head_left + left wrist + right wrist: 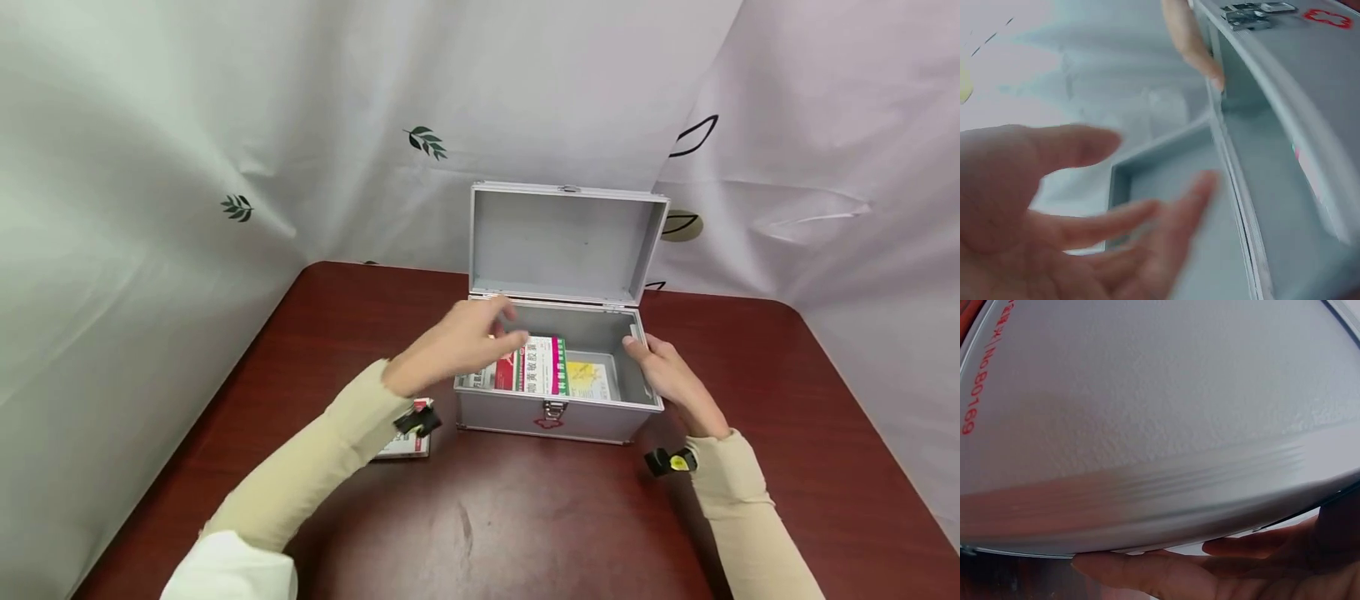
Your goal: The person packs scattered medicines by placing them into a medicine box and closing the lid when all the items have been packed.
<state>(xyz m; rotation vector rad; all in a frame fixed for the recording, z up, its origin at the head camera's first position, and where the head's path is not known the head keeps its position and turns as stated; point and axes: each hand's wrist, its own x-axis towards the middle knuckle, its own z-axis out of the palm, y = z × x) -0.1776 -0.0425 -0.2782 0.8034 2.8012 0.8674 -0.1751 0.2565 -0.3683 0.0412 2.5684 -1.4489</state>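
A silver metal first-aid box [502,412] stands on the table with its lid [562,242] raised. Over its left part hovers my left hand [472,337], empty, with thumb and fingers spread apart; the left wrist view shows the same hand [1085,219] blurred. My right hand [667,371] grips the right wall at the rim, thumb over the inner side and fingers outside. Inside, white medicine boxes with magenta and green stripes [540,367] stand at the left, partly hidden by my left hand. A yellow-and-white medicine box [587,379] lies beside them.
Under my left wrist a white medicine box [405,447] lies on the dark red table [525,517], mostly covered by the arm. A metal latch [555,409] sits on the box's front. Behind the table hangs a pale leaf-patterned curtain [337,125].
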